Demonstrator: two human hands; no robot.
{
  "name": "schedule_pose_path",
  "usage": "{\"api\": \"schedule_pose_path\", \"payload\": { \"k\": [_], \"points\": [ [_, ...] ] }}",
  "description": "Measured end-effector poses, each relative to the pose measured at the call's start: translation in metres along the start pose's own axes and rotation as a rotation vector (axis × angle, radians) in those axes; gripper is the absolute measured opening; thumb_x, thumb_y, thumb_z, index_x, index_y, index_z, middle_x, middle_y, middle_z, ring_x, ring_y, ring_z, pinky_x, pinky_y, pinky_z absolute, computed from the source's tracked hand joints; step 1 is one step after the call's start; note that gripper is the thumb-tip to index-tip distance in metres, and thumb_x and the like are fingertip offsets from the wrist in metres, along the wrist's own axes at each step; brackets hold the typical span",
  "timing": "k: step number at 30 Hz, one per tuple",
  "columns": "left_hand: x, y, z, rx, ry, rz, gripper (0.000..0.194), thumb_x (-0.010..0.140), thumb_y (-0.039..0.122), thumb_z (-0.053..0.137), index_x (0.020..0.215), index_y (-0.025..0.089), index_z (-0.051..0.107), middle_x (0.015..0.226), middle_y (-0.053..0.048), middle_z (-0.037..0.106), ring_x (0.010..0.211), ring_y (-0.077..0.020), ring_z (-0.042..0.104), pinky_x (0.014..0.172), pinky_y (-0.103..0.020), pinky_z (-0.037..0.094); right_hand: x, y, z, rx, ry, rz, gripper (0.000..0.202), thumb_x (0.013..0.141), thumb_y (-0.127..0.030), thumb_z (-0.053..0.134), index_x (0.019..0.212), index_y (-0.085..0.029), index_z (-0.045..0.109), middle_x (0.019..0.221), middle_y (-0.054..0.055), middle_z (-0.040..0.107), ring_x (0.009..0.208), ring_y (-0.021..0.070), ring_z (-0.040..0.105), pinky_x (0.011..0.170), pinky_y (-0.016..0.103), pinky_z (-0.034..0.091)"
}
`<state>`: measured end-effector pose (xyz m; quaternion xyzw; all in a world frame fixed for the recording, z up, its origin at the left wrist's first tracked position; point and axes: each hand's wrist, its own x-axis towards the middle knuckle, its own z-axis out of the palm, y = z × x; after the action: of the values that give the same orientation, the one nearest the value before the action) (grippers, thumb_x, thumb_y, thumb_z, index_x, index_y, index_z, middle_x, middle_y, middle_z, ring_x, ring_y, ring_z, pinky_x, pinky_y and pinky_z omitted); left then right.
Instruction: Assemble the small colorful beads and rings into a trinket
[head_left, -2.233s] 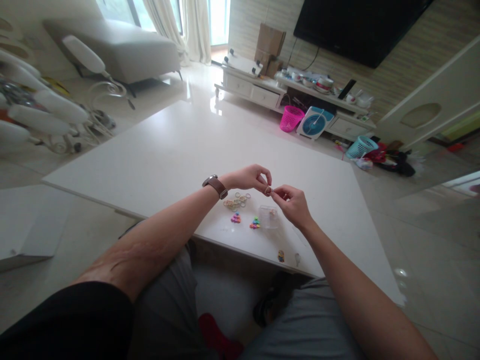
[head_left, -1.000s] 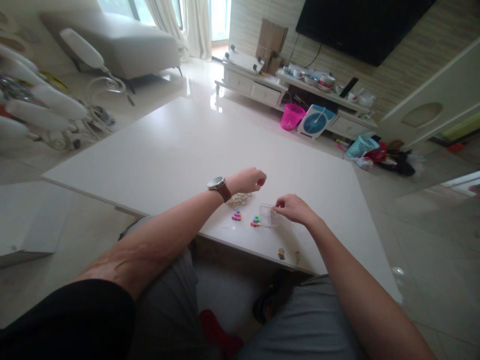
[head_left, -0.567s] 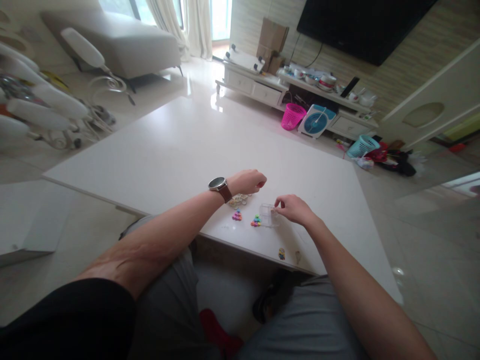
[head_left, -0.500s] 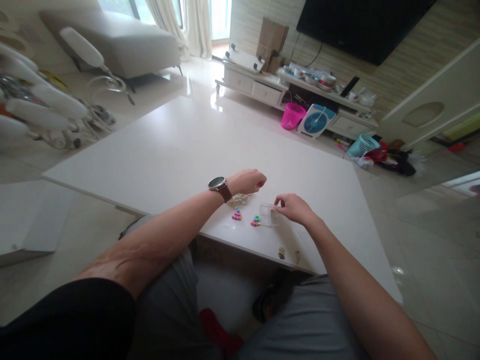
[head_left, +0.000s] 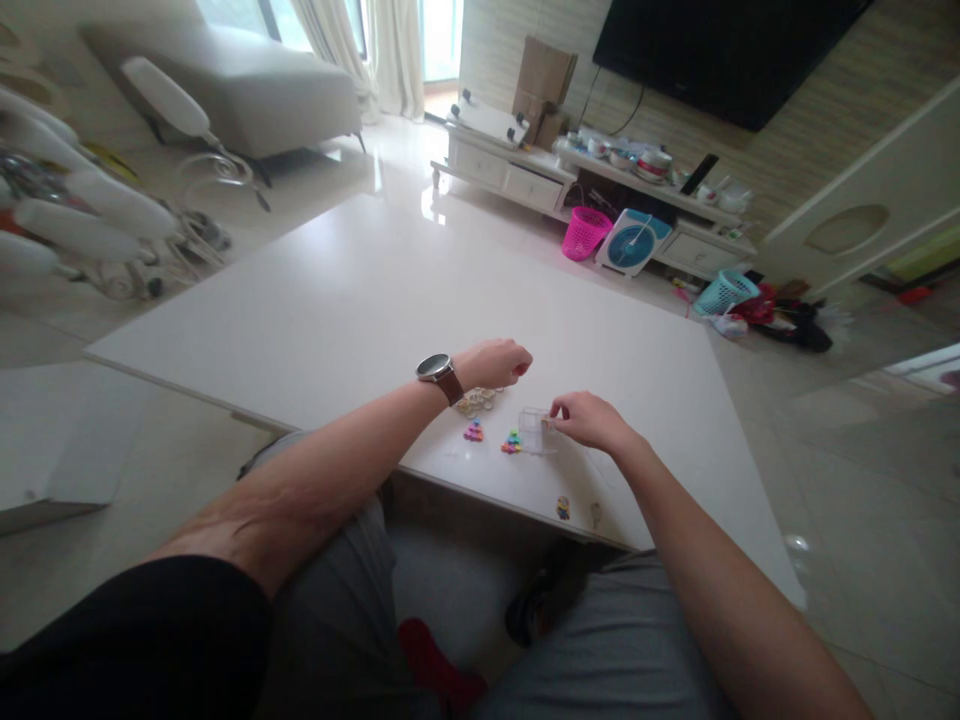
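Your right hand (head_left: 589,418) comes in low over the white table (head_left: 420,280), its thumb and forefinger at the right-hand side of the clear compartmented plastic box (head_left: 531,432). A small tan piece (head_left: 547,425) shows just under those fingertips; whether they are clamped on it or simply next to it, you cannot tell from this angle. The hand probably arches like that so your fingertips can get down to the box without your palm knocking its walls.

Your left hand (head_left: 504,363) is curled into a loose fist beyond the box, touching nothing you can make out; whatever may be inside it is hidden. Holding it off to that side seems to keep it out of the right hand's way. Below its wrist, with the brown-strapped watch (head_left: 435,367), lies a pile of pale rings (head_left: 478,403), partly covered by your arm and presumably grouped for easy picking.

The pink-and-purple charm (head_left: 473,431) lies near the pile, and the rainbow charm (head_left: 511,441) just beside the box, both apparently within short reach. Nearer the table edge, the yellow-and-blue figure charm (head_left: 563,508) and a small metallic piece (head_left: 596,515) sit apart, perhaps kept separate.
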<state>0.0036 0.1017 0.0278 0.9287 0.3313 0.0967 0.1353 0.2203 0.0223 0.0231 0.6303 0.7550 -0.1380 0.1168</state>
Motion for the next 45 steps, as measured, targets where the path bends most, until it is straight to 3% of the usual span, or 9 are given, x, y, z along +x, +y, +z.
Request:
{"api": "schedule_pose_path", "payload": {
  "k": [5, 9, 15, 21, 34, 41, 45],
  "points": [
    [-0.0007, 0.0002, -0.0011, -0.007, 0.005, -0.004, 0.022, 0.079, 0.015, 0.053, 0.088, 0.020, 0.073, 0.085, -0.007, 0.072, 0.077, -0.0190, 0.065, 0.066, -0.029, 0.043, -0.0012, -0.0013, -0.0006, 0.002, -0.056, -0.007, 0.020, 0.084, -0.035, 0.061, 0.095, -0.027, 0.076, 0.093, 0.004, 0.074, 0.080, 0.0178, 0.063, 0.065, 0.026, 0.040],
    [-0.0004, 0.0003, -0.0012, -0.007, 0.008, -0.002, 0.021, 0.078, 0.014, 0.054, 0.087, 0.020, 0.072, 0.084, -0.007, 0.072, 0.077, -0.0196, 0.065, 0.066, -0.029, 0.042, -0.0016, -0.0018, -0.0013, -0.013, 0.018, 0.000, 0.023, 0.086, -0.040, 0.060, 0.095, -0.026, 0.076, 0.095, 0.005, 0.073, 0.081, 0.0184, 0.063, 0.064, 0.026, 0.039],
    [-0.0001, -0.0006, -0.0001, -0.007, 0.005, -0.005, 0.022, 0.078, 0.014, 0.053, 0.087, 0.020, 0.072, 0.084, -0.007, 0.072, 0.077, -0.0189, 0.064, 0.066, -0.029, 0.043, -0.0016, -0.0023, -0.0006, -0.015, -0.037, -0.006, 0.024, 0.086, -0.037, 0.059, 0.098, -0.027, 0.076, 0.094, 0.005, 0.074, 0.080, 0.0184, 0.063, 0.063, 0.027, 0.038],
    [-0.0002, -0.0016, -0.0006, -0.009, 0.006, -0.009, 0.021, 0.077, 0.014, 0.054, 0.086, 0.020, 0.072, 0.085, -0.007, 0.072, 0.076, -0.0185, 0.064, 0.065, -0.028, 0.042, -0.0040, -0.0036, -0.0060, 0.010, 0.031, -0.003, 0.022, 0.085, -0.039, 0.060, 0.093, -0.026, 0.076, 0.092, 0.004, 0.074, 0.079, 0.0175, 0.063, 0.063, 0.026, 0.038],
    [0.0001, 0.0003, -0.0016, 0.019, -0.024, -0.022, 0.023, 0.079, 0.015, 0.052, 0.089, 0.021, 0.073, 0.087, -0.006, 0.073, 0.079, -0.0187, 0.065, 0.068, -0.029, 0.044, -0.0015, -0.0067, -0.0010, 0.015, -0.125, -0.072, 0.033, 0.080, -0.020, 0.055, 0.103, -0.024, 0.078, 0.097, 0.005, 0.076, 0.081, 0.0170, 0.065, 0.069, 0.024, 0.042],
    [-0.0004, -0.0007, -0.0013, 0.026, -0.030, -0.019, 0.024, 0.080, 0.017, 0.052, 0.090, 0.021, 0.073, 0.088, -0.006, 0.073, 0.079, -0.0186, 0.065, 0.069, -0.029, 0.044, -0.0035, -0.0080, -0.0030, 0.043, -0.117, -0.069, 0.029, 0.082, -0.022, 0.055, 0.100, -0.023, 0.079, 0.098, 0.005, 0.075, 0.082, 0.0166, 0.065, 0.070, 0.023, 0.042],
    [-0.0006, 0.0003, -0.0026, 0.022, -0.041, -0.025, 0.024, 0.080, 0.016, 0.052, 0.091, 0.021, 0.073, 0.089, -0.006, 0.073, 0.081, -0.0187, 0.065, 0.071, -0.029, 0.045, -0.0034, -0.0053, -0.0046, 0.010, -0.051, -0.032, 0.024, 0.085, -0.029, 0.055, 0.094, -0.025, 0.077, 0.096, 0.004, 0.075, 0.082, 0.0169, 0.063, 0.068, 0.024, 0.041]
  ]
}}
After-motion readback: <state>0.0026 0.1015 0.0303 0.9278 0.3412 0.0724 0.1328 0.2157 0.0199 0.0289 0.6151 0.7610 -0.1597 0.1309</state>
